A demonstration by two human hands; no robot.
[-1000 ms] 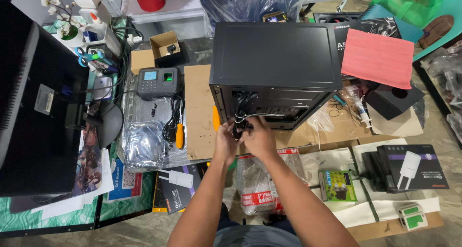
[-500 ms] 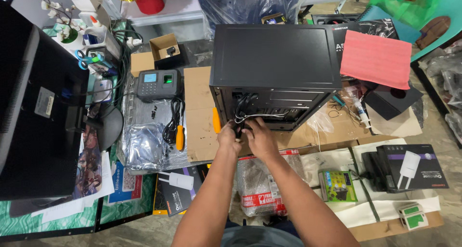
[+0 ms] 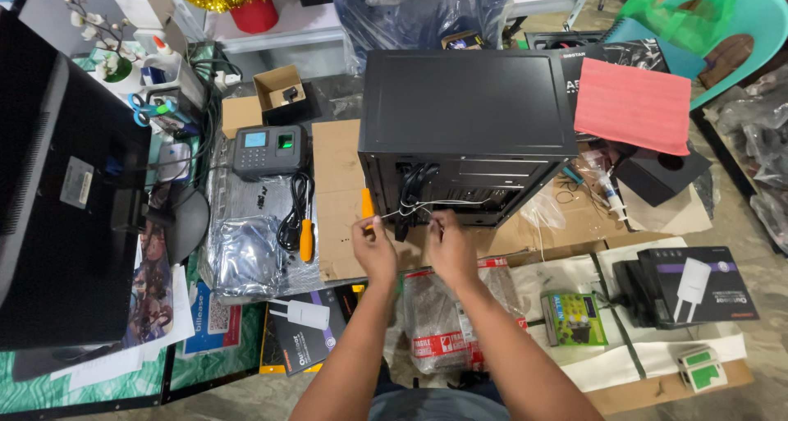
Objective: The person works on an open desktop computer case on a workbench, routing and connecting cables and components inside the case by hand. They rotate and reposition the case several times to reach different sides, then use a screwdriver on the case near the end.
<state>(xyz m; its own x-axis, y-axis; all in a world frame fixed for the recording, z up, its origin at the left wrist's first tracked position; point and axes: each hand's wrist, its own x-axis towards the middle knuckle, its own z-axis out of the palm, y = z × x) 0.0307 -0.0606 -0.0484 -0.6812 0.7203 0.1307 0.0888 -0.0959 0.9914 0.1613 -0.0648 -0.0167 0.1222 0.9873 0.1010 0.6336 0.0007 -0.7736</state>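
A black computer case (image 3: 468, 109) stands on flattened cardboard (image 3: 341, 199), its open side facing the person, a bundle of black cables (image 3: 410, 187) hanging inside. Judging by this, the wiring is only partly tidied: the cables are gathered but not yet bound. The left hand (image 3: 373, 249) and right hand (image 3: 450, 244) each pinch an end of a thin white tie (image 3: 406, 211), stretched between them just before the case opening.
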